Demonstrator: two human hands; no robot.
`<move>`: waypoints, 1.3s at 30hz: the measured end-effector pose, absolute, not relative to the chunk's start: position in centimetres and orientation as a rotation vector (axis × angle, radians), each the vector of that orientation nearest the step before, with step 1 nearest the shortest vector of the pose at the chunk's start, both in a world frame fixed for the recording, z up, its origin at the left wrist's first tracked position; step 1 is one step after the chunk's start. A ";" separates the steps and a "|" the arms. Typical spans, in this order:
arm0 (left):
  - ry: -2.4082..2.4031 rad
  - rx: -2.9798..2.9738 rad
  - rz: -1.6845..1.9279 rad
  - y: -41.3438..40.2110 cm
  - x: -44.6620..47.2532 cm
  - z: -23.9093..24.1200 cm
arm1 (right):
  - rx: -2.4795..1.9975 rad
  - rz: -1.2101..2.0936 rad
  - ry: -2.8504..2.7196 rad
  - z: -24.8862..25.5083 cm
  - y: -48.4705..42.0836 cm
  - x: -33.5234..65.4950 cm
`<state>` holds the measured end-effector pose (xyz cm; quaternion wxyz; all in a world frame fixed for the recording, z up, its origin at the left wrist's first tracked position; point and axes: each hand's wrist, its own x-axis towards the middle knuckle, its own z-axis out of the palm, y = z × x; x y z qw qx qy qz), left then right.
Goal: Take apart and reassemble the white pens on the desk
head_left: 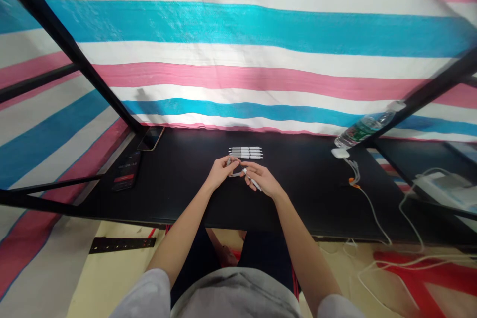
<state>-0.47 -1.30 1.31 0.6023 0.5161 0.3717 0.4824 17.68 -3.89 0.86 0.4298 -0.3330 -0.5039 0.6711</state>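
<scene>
Over the middle of the black table, my two hands meet just in front of a row of several white-and-grey pens point(246, 152) lying side by side. My left hand point(220, 171) pinches a small grey pen part point(228, 161) between thumb and fingers. My right hand point(264, 179) is closed on a white pen barrel point(255, 184) that slants down to the right. A thin dark piece shows between the fingertips, too small to name surely. Just below the fingertips, partly hidden between the hands, is another slim white pen piece point(235, 175).
A phone with a lit timer point(126, 171) and another phone point(151, 138) sit at the table's left. To the right are a tilted water bottle point(363, 129), a white charger point(340, 153) and its cable. Black frame posts and striped sheeting enclose the black table point(179, 198).
</scene>
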 end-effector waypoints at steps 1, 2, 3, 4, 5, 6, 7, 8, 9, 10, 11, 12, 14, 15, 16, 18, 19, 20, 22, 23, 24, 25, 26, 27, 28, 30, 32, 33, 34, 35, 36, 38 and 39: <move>0.854 1.161 1.147 -1.2 -0.4 1.3 | -0.839 1.663 -1.251 0.9 -3.9 17.7; 0.842 1.112 1.187 -1.1 -0.4 1.3 | -0.848 1.651 -1.238 0.9 -3.8 17.7; 0.829 1.053 1.234 -0.9 -0.4 1.3 | -0.854 1.640 -1.220 0.9 -3.7 17.7; 0.814 0.991 1.283 -0.7 -0.5 1.3 | -0.860 1.625 -1.202 0.8 -3.7 17.7; 0.802 0.929 1.332 -0.5 -0.5 1.3 | -0.865 1.610 -1.186 0.8 -3.6 17.7; 0.792 0.870 1.379 -0.4 -0.7 1.4 | -0.870 1.592 -1.170 0.7 -3.5 17.7; 0.783 0.817 1.417 -0.2 -0.8 1.4 | -0.876 1.576 -1.155 0.6 -3.4 17.7; 0.775 0.769 1.450 -0.1 -1.0 1.5 | -0.882 1.559 -1.137 0.5 -3.3 17.7; 0.769 0.724 1.472 0.0 -1.1 1.5 | -0.889 1.544 -1.116 0.4 -3.2 17.8; 0.763 0.686 1.486 0.1 -1.3 1.5 | -0.897 1.533 -1.092 0.4 -3.1 17.8; 0.758 0.656 1.496 0.2 -1.5 1.5 | -0.904 1.523 -1.065 0.3 -3.1 17.8; 0.754 0.634 1.500 0.3 -1.6 1.5 | -0.909 1.515 -1.035 0.4 -3.1 17.9; 0.756 0.610 1.496 0.3 -1.7 1.5 | -0.908 1.509 -0.984 0.4 -3.0 18.0; 0.761 0.605 1.488 0.3 -1.7 1.4 | -0.904 1.508 -0.967 0.4 -3.0 18.1; 0.769 0.603 1.482 0.3 -1.7 1.4 | -0.900 1.509 -0.954 0.5 -3.0 18.2; 0.778 0.600 1.474 0.4 -1.7 1.3 | -0.897 1.511 -0.940 0.4 -3.0 18.3; 0.775 0.598 1.473 0.4 -1.6 1.3 | -0.900 1.513 -0.934 0.4 -2.9 18.3; 0.767 0.595 1.474 0.4 -1.6 1.2 | -0.904 1.513 -0.928 0.3 -2.9 18.3; 0.752 0.586 1.475 0.4 -1.6 1.2 | -0.903 1.506 -0.909 0.2 -2.8 18.4; 0.748 0.585 1.471 0.4 -1.6 1.1 | -0.896 1.498 -0.894 0.2 -2.8 18.4; 0.747 0.584 1.469 0.4 -1.6 1.1 | -0.883 1.488 -0.876 0.1 -2.7 18.4; 0.747 0.585 1.467 0.4 -1.6 1.1 | -0.869 1.478 -0.855 0.1 -2.7 18.4; 0.746 0.584 1.466 0.4 -1.6 1.1 | -0.856 1.469 -0.831 0.1 -2.6 18.4; 0.746 0.583 1.467 0.3 -1.6 1.2 | -0.845 1.462 -0.807 0.1 -2.5 18.5; 0.746 0.580 1.468 0.3 -1.6 1.2 | -0.834 1.457 -0.782 0.1 -2.4 18.5; 0.749 0.575 1.466 0.3 -1.6 1.3 | -0.810 1.445 -0.721 0.1 -2.2 18.7; 0.752 0.570 1.461 0.2 -1.6 1.4 | -0.780 1.418 -0.647 0.1 -1.9 18.9; 0.753 0.569 1.458 0.2 -1.6 1.4 | -0.768 1.399 -0.607 0.1 -1.8 19.0; 0.751 0.568 1.457 0.2 -1.6 1.5 | -0.763 1.381 -0.573 0.1 -1.7 19.2; 0.748 0.568 1.456 0.2 -1.6 1.5 | -0.761 1.366 -0.541 0.1 -1.6 19.3; 0.745 0.568 1.455 0.1 -1.6 1.5 | -0.761 1.359 -0.513 0.1 -1.5 19.3; 0.740 0.570 1.447 0.1 -1.6 1.5 | -0.749 1.370 -0.478 0.3 -1.6 19.4; 0.738 0.571 1.443 0.1 -1.6 1.5 | -0.739 1.385 -0.474 0.3 -1.7 19.4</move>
